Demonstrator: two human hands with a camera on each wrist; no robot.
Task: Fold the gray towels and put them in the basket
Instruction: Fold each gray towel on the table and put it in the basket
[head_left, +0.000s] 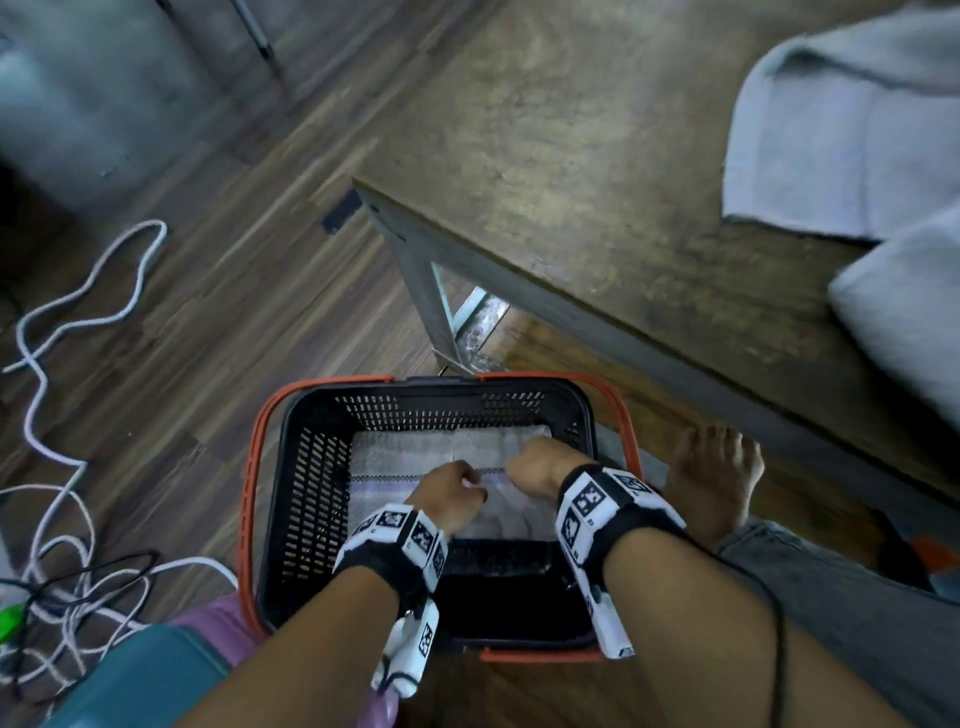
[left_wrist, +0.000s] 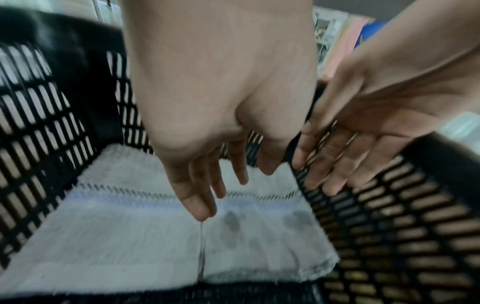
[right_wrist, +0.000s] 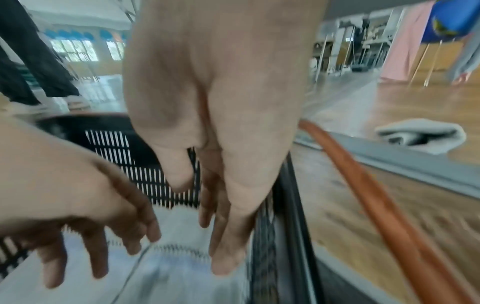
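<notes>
A black basket (head_left: 311, 493) with an orange rim stands on the floor in front of me. A folded gray towel (head_left: 405, 457) with a striped band lies flat on its bottom. Both hands are inside the basket just above that towel. My left hand (head_left: 449, 493) points down with straight fingers (left_wrist: 200, 205), and a thin strand runs from their tips to the towel (left_wrist: 116, 236). My right hand (head_left: 537, 465) hangs beside it with relaxed, spread fingers (left_wrist: 332, 174), holding nothing. Two more gray towels (head_left: 841, 119) (head_left: 904, 322) lie unfolded on the table at the right.
A wooden table (head_left: 571, 182) with a gray leg (head_left: 421, 291) stands just beyond the basket. White and black cables (head_left: 78, 312) sprawl over the floor at the left. A bare foot (head_left: 717, 478) rests right of the basket, beside the orange handle (right_wrist: 363, 195).
</notes>
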